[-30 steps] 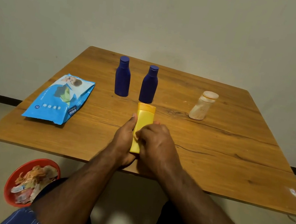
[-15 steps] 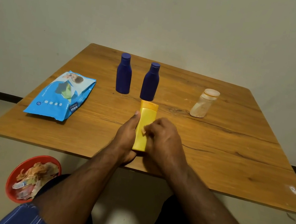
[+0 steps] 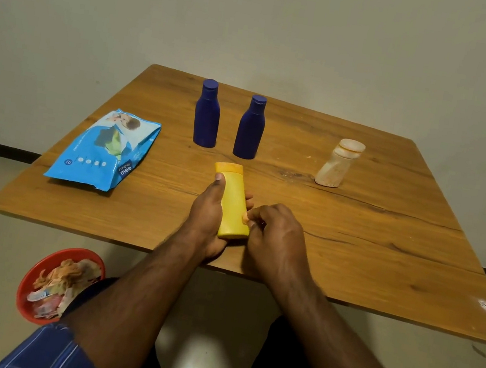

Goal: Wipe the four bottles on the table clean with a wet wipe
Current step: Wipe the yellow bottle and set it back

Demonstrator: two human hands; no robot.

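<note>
1. The left hand (image 3: 210, 210) has its grip closed round a yellow bottle (image 3: 232, 204), thumb along the bottle's left side near the orange cap, fingertips (image 3: 249, 198) showing past its right side.
2. The yellow bottle lies tilted in that hand above the near middle of the wooden surface (image 3: 354, 233), cap pointing away.
3. The right hand (image 3: 274, 236) is curled just right of the bottle, its grip pinched on a small pale piece, perhaps the wet wipe (image 3: 244, 218), pressed against the bottle's lower right side; too little shows to be sure.
4. Two dark blue bottles (image 3: 207, 114) (image 3: 250, 127) stand upright side by side, just beyond the yellow one.
5. A pale, stained bottle (image 3: 337, 163) stands well apart on the far right.
6. A blue wet wipe pack (image 3: 103, 150) lies flat on the left.
7. A red bowl (image 3: 29, 280) of scraps sits on the floor, near left.
</note>
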